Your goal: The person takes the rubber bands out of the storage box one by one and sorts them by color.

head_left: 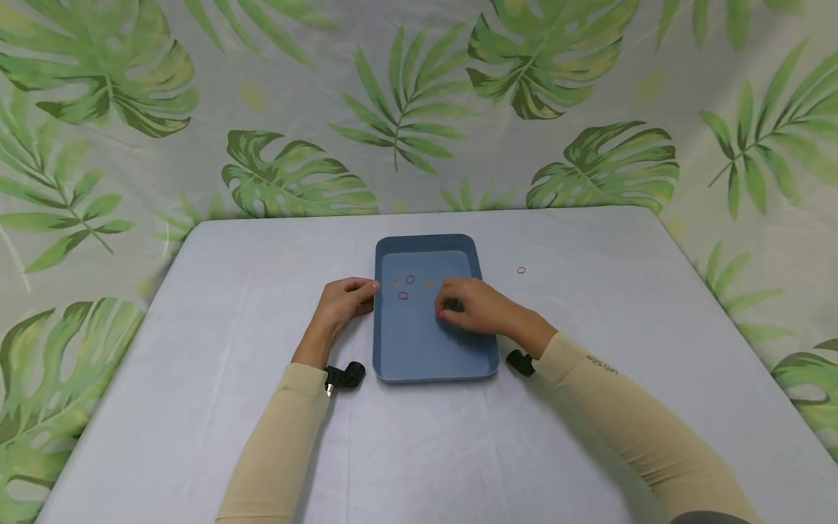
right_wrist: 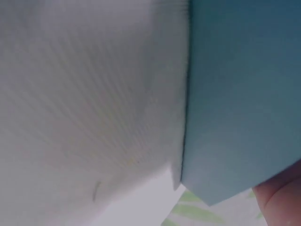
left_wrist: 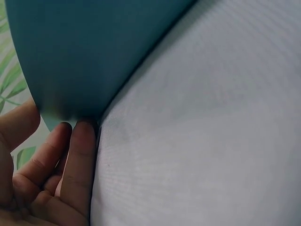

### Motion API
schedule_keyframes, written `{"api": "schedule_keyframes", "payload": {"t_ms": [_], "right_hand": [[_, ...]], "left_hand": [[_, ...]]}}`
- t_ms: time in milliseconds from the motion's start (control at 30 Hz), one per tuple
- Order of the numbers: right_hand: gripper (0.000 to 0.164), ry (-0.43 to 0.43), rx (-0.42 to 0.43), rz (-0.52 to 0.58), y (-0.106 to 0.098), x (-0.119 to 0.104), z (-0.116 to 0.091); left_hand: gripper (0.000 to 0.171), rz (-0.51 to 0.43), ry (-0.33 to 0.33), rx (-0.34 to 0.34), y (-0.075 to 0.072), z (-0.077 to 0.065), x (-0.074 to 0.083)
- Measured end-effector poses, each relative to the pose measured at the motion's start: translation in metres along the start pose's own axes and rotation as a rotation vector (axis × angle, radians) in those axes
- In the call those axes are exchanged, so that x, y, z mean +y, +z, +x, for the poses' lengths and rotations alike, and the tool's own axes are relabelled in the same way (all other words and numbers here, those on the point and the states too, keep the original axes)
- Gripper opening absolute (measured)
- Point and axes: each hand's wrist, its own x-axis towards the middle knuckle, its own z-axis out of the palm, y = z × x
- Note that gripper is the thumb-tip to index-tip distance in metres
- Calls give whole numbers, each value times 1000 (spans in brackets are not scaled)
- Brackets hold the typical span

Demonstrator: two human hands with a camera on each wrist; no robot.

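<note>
A blue rectangular tray (head_left: 406, 356) lies on the table. Its left rim is held by my left hand (head_left: 345, 300), the thumb at the rim and the fingers (left_wrist: 79, 160) against the outer wall. Over the right half of the tray is my right hand (head_left: 474, 304), its fingers curled downward; whether anything is between the fingertips is hidden. Inside the tray lie small thin rings like rubber bands: a dark red ring (head_left: 410, 279), a red ring (head_left: 403, 296) and faint orange ones, one of them an orange ring (head_left: 428, 284) near the right hand.
Outside the tray, to its right, a small red ring (head_left: 521, 270) lies on the white-covered table (head_left: 262, 255). A leaf-patterned cloth (head_left: 419, 109) hangs behind the table. Black wrist cameras (head_left: 347, 375) sit close to the tray's sides.
</note>
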Motion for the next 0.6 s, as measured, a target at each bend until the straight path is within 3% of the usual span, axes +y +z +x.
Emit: {"api": "schedule_keyframes", "payload": {"t_ms": [333,600], "right_hand": [[2,-39,125,84,-20,10,-2],[6,24,231,106,-44,23,-11]], "left_hand": [[36,7,-2,2,0,0,2],[36,-2,-7,1,1,-1,3]]}}
